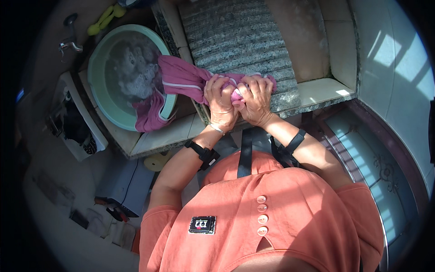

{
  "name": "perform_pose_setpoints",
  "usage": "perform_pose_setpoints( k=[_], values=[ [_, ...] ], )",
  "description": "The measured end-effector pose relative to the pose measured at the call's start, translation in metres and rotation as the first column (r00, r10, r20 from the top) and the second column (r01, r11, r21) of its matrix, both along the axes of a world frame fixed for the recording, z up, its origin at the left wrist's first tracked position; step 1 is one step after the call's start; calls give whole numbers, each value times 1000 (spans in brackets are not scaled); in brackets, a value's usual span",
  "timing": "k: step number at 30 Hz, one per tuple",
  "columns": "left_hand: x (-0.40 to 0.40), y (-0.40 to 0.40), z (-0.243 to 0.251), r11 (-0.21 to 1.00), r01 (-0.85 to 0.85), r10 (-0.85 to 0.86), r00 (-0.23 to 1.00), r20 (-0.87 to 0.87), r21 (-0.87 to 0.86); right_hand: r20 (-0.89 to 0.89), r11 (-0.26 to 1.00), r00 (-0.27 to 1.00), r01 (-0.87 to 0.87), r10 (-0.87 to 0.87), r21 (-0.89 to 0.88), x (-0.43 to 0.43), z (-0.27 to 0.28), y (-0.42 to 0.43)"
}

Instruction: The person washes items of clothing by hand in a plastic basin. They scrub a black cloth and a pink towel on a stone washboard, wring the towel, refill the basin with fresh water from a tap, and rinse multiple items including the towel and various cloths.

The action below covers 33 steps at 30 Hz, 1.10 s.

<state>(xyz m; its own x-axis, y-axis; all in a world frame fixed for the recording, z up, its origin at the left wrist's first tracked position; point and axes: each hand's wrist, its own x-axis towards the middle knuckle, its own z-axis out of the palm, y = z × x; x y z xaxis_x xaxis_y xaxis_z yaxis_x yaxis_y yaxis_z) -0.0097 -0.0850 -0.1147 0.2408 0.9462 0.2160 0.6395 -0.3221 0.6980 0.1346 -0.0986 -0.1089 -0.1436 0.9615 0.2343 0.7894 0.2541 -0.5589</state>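
Observation:
A wet pink cloth with white trim (185, 75) lies bunched across the lower edge of a ribbed stone washboard (238, 37). My left hand (219, 102) is closed on it, and my right hand (255, 98) grips it close beside, the two nearly touching. From my hands the cloth runs left over the rim of a light green plastic basin (93, 88). Cloudy, sudsy water (136, 71) fills the basin, and another part of pink cloth hangs over its lower rim. The fingertips are partly hidden in the folds.
A metal tap (70, 46) projects at the upper left, near a yellow plastic object (107, 19). Left of the basin stands a white container (81, 136) with dark items. A tiled ledge (163, 136) borders the basin; a tiled wall (394, 68) rises at right.

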Motion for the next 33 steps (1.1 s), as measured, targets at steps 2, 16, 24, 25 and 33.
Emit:
perform_pose_setpoints(
  k=[2, 16, 24, 25, 33],
  values=[
    [6, 28, -15, 998, -22, 15, 992, -129, -60, 14, 958, 1000, -22, 27, -284, 2, -10, 43],
    [7, -9, 10, 997, -63, 61, 997, -47, -48, -43, 999, 999, -16, 15, -29, -4, 6, 18],
    [12, 120, -35, 972, -230, 184, 874, -449, -50, 269, 894, 963, 147, -31, -423, -1, -37, 163],
    [12, 125, -25, 948, -295, 212, 864, -456, -120, 256, 884, 959, 221, -120, -412, -2, -32, 166],
    [22, -26, 8, 986, -161, 162, 986, 29, -37, -153, 997, 988, -33, 23, -66, 5, 19, 2]
  ],
)
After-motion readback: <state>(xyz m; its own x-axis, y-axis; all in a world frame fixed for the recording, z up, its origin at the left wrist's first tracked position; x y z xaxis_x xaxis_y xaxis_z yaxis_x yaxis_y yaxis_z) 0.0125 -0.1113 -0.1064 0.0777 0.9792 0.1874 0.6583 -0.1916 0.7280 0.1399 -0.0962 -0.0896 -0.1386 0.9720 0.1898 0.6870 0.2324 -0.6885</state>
